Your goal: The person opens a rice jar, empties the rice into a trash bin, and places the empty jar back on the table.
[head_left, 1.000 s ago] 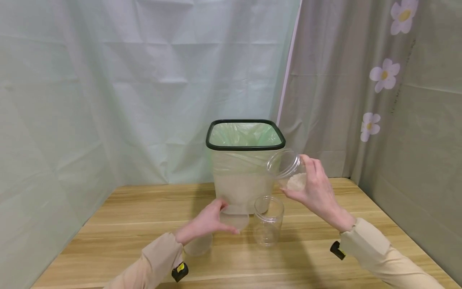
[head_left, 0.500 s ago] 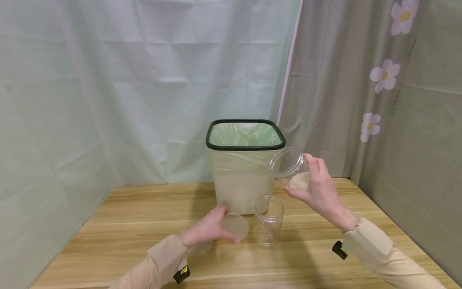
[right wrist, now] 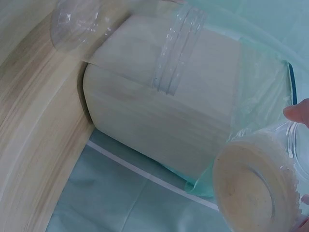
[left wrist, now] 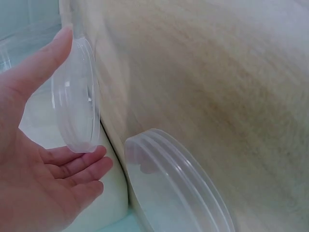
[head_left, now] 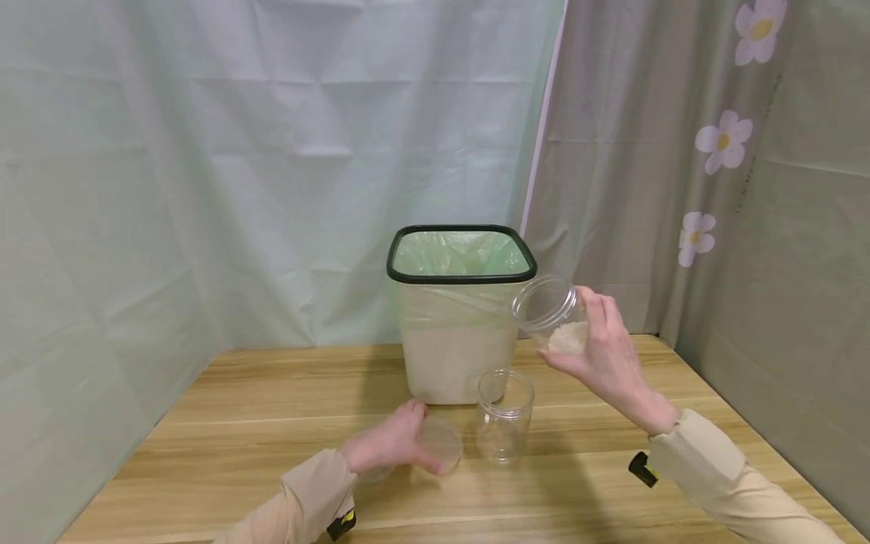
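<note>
In the head view my left hand (head_left: 390, 440) is low over the table, holding a clear round plastic lid (head_left: 442, 446) by its edges between thumb and fingers. A second clear lid (left wrist: 169, 183) lies on the table beside that hand, partly hidden under it in the head view. My right hand (head_left: 609, 363) grips a clear plastic jar (head_left: 544, 302) raised and tilted, its mouth towards the left. White rice-like grains (head_left: 568, 338) are gathered in the lower part of this jar. Another clear jar (head_left: 504, 423), uncovered and upright, stands on the table between my hands.
Behind the standing jar is a pale bin (head_left: 451, 355) with a dark rim and a green liner bag. All this is on a wood-grain table (head_left: 272, 408). Pale curtains (head_left: 326, 174) enclose the back and sides.
My left hand has moved down and nearer with the lid. My right hand has shifted slightly right and up with the tilted jar. The standing jar and bin have stayed put.
</note>
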{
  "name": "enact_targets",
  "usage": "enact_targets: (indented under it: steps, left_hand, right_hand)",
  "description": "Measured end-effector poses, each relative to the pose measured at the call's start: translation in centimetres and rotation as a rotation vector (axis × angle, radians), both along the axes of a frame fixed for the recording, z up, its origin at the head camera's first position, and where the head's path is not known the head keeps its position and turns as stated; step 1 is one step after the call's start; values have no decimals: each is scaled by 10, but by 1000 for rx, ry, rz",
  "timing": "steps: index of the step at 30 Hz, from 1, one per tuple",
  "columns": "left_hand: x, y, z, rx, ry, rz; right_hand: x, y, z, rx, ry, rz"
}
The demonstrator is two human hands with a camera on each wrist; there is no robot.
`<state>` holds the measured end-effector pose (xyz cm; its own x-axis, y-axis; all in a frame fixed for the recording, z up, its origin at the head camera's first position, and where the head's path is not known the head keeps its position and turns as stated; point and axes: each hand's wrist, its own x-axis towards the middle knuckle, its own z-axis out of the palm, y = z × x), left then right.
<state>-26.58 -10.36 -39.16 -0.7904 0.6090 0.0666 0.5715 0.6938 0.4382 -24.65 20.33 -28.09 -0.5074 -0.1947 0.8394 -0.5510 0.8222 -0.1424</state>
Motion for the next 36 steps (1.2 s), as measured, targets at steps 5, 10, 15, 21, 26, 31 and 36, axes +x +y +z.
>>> enact_targets:
  steps: [5, 10, 15, 21, 26, 31, 36]
  left_hand:
    - [0, -1, -3, -56, 12, 0]
    - [3, -2, -7, -95, 55, -13]
    - [4, -3, -10, -122, 54, 8]
    - [4, -3, -13, -131, 63, 11]
    - [5, -4, -12, -122, 82, -3]
    - [5, -4, -12, -105, 88, -14]
    - [0, -5, -10, -70, 54, 2]
  right_hand:
    - [0, 1, 2, -3, 10, -2]
    - [0, 1, 2, -3, 15, -3]
    - [0, 3, 3, 1, 23, -9]
    - [-1, 5, 4, -2, 24, -14]
    - [0, 5, 4, -6, 22, -16]
    - [0, 5, 6, -15, 18, -21]
    - [-1, 6, 7, -20, 12, -25]
